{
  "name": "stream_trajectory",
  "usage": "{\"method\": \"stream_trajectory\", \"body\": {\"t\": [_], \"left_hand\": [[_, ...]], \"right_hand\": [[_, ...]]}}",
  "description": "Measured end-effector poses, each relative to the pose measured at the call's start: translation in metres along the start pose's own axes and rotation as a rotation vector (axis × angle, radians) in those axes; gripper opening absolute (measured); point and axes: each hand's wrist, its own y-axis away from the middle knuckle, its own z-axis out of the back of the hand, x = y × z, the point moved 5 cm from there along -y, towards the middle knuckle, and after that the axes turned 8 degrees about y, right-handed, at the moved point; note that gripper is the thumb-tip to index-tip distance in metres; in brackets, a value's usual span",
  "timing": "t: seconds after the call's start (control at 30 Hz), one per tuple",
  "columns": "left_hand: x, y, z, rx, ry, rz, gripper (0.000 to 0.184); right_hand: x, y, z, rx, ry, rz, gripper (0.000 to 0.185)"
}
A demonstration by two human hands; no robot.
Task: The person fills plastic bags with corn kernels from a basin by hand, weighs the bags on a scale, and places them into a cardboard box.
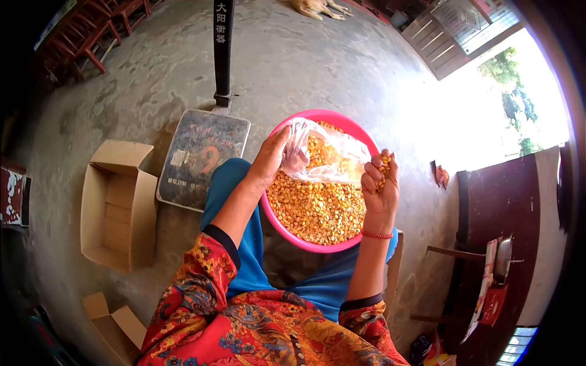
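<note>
A round pink basin [294, 236] stands between my knees, filled with loose yellow corn kernels [317, 213]. Over the kernels lies a clear plastic bag [345, 160] with some corn visible in or through it. My left hand [270, 157] grips the bag's edge at the basin's upper left side. At the right rim, my right hand [382, 183] is raised with its fingers curled round a handful of corn kernels, some showing between fingers and palm. The bag's right end reaches close to this hand; whether they touch I cannot tell.
A platform scale [204, 160] with a black post [223, 55] stands left of the basin. Beside it is an open cardboard box [119, 210], with another box [116, 323] nearer me. Wooden chairs [85, 39], a lying dog [314, 7] and a doorway surround the concrete floor.
</note>
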Motion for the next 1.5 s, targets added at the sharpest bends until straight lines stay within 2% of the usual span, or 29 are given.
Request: {"method": "stream_trajectory", "body": {"t": [0.07, 0.13, 0.17, 0.27, 0.3, 0.37, 0.4, 0.47, 0.5, 0.53, 0.6, 0.63, 0.67, 0.73, 0.8, 0.87, 0.9, 0.93, 1.0, 1.03, 1.07, 1.13, 1.17, 1.2, 1.27, 1.33, 1.4, 1.47, 1.5], "left_hand": [[-0.005, 0.004, -0.009, 0.061, -0.023, 0.001, 0.038], [-0.007, 0.009, -0.011, 0.076, -0.054, 0.009, 0.038], [-0.008, 0.011, -0.011, 0.086, -0.087, 0.020, 0.038], [0.002, 0.008, 0.000, 0.046, -0.066, -0.019, 0.038], [0.001, 0.010, 0.001, 0.085, -0.056, 0.036, 0.038], [0.002, 0.008, 0.001, 0.070, -0.038, 0.024, 0.038], [0.002, 0.008, 0.002, 0.054, -0.022, 0.019, 0.039], [0.000, 0.008, -0.001, 0.059, -0.018, 0.015, 0.039], [-0.001, 0.009, -0.003, 0.066, -0.014, 0.013, 0.038], [0.000, 0.009, -0.004, 0.068, -0.013, 0.017, 0.038], [-0.002, 0.007, -0.005, 0.035, 0.009, -0.044, 0.037], [-0.002, 0.006, -0.004, 0.039, 0.001, -0.047, 0.037], [-0.003, 0.006, -0.002, 0.040, -0.001, -0.045, 0.037], [-0.003, 0.007, 0.000, 0.058, -0.043, -0.008, 0.034], [-0.008, 0.010, -0.010, 0.072, -0.135, -0.074, 0.036], [-0.011, 0.010, -0.015, 0.084, -0.226, -0.149, 0.042], [-0.013, 0.010, -0.016, 0.097, -0.205, -0.198, 0.047], [-0.014, 0.011, -0.017, 0.109, -0.183, -0.245, 0.054], [-0.018, 0.014, -0.022, 0.084, -0.208, -0.274, 0.055], [-0.020, 0.015, -0.024, 0.060, -0.232, -0.310, 0.056], [-0.018, 0.015, -0.022, 0.063, -0.231, -0.307, 0.056], [-0.010, 0.012, -0.015, 0.146, -0.271, -0.159, 0.049], [-0.006, 0.011, -0.014, 0.165, -0.367, -0.141, 0.036], [-0.003, 0.010, -0.008, 0.158, -0.366, -0.138, 0.036], [0.007, 0.007, -0.003, 0.282, -0.407, -0.048, 0.028], [0.002, 0.012, -0.016, 0.249, -0.304, 0.004, 0.024], [-0.005, 0.012, -0.024, 0.181, -0.433, -0.206, 0.029], [-0.006, 0.014, -0.027, 0.179, -0.406, -0.135, 0.032], [-0.005, 0.013, -0.024, 0.186, -0.419, -0.144, 0.031]], "right_hand": [[-0.016, -0.006, -0.022, 0.039, 0.041, -0.081, 0.018], [-0.055, -0.029, -0.022, 0.069, 0.174, -0.259, 0.019], [-0.067, -0.038, -0.014, 0.009, 0.247, -0.282, 0.019], [-0.079, -0.064, 0.009, -0.043, 0.507, -0.257, 0.016], [-0.084, -0.073, 0.021, -0.040, 0.510, -0.259, 0.016], [-0.077, -0.090, 0.037, -0.043, 0.685, -0.046, 0.018], [-0.071, -0.086, 0.030, -0.042, 0.686, -0.047, 0.018], [-0.050, -0.074, 0.000, 0.115, 1.326, 0.097, 0.020], [-0.047, -0.077, 0.012, 0.119, 1.454, 0.044, 0.020], [-0.043, -0.078, 0.017, 0.139, 1.547, 0.101, 0.024], [-0.032, -0.081, 0.043, 0.006, 1.503, 0.250, 0.032], [-0.024, -0.071, 0.029, -0.018, 1.259, 0.151, 0.043], [-0.014, -0.069, 0.037, -0.105, 1.092, -0.006, 0.047], [0.001, -0.070, 0.052, -0.139, 0.877, -0.007, 0.044], [0.010, -0.065, 0.056, -0.131, 0.861, -0.016, 0.041], [0.006, -0.054, 0.041, 0.126, 1.032, -0.184, 0.044], [0.007, -0.046, 0.030, 0.271, 1.248, -0.169, 0.043], [0.005, -0.043, 0.025, 0.268, 1.246, -0.171, 0.043], [-0.001, -0.034, 0.017, 0.372, 1.632, -0.085, 0.043], [-0.003, -0.037, 0.026, 0.452, 1.811, 0.027, 0.042], [0.002, -0.037, 0.029, 0.448, 1.812, 0.027, 0.042], [-0.002, -0.033, 0.023, 0.455, 1.631, -0.165, 0.040], [0.004, -0.022, 0.006, 0.431, 1.355, -0.114, 0.037], [0.008, -0.007, -0.007, 0.433, 1.353, -0.122, 0.037], [0.014, 0.016, -0.031, 0.558, 0.826, -0.144, 0.027], [0.004, 0.029, -0.045, 0.875, 0.948, -0.181, 0.020], [-0.026, 0.035, -0.042, 0.820, 1.304, -0.168, 0.017], [-0.054, 0.035, -0.028, 0.778, 1.562, 0.063, 0.015], [-0.063, 0.033, -0.013, 0.779, 1.560, 0.063, 0.015]]}}
